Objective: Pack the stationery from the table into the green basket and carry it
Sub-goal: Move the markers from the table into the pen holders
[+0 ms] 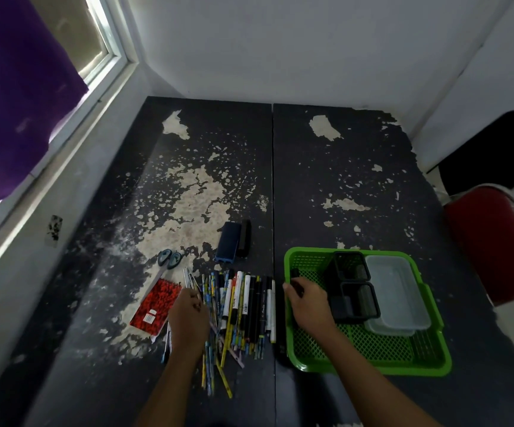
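Reaching over the pens and pencils [243,306] lying lengthwise away from the person on the tabletop [188,149], the left hand [188,318] pinches some, while the right hand [308,306], clasping a dark marker [296,282], hovers over the green basket [373,362] just beside.

The green basket [370,352] sits flat, holding two black mesh cups [353,285] and clear tubs [399,298]. Left of the basket lie pens and pencils [243,306], a red notebook [157,306], scissors [169,258] and a blue eraser [227,241].
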The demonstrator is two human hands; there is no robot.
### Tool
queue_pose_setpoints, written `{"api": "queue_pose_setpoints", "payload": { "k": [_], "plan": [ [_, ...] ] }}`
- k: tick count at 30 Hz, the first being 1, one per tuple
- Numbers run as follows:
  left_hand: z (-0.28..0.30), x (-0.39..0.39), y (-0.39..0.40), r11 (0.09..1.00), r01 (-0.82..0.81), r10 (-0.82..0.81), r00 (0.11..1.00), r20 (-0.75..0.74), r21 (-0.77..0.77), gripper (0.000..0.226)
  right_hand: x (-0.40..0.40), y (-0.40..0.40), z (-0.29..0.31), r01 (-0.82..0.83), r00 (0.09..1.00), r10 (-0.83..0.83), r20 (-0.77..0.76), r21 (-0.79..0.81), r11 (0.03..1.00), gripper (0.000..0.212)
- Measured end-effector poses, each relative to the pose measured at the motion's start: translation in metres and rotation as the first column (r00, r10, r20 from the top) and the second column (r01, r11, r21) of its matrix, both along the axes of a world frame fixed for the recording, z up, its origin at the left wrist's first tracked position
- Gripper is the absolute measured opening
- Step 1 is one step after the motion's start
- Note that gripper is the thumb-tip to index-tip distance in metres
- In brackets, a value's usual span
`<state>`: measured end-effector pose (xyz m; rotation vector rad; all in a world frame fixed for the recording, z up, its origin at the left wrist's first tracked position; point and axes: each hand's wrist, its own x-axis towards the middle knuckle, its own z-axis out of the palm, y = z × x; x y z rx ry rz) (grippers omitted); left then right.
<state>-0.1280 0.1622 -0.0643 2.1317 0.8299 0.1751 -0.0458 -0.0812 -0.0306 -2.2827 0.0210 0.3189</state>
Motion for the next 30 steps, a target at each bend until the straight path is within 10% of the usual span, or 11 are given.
{"api": "queue_pose_setpoints", "payload": {
  "k": [12, 30],
  "plan": [
    [0.015, 0.019, -0.012, 0.958, 0.235, -0.247, 0.967, 0.058, 0.163, 0.023, -0.002, -0.004, 0.001, 0.008, 0.997, -0.009, -0.082, -0.005, 1.0, 0.04],
    [0.002, 0.04, -0.058, 0.843, 0.465, -0.345, 0.852, -0.394, 0.269, 0.031, 0.001, -0.01, 0.005, -0.01, 0.991, 0.013, -0.13, 0.024, 1.0, 0.045]
  ]
}}
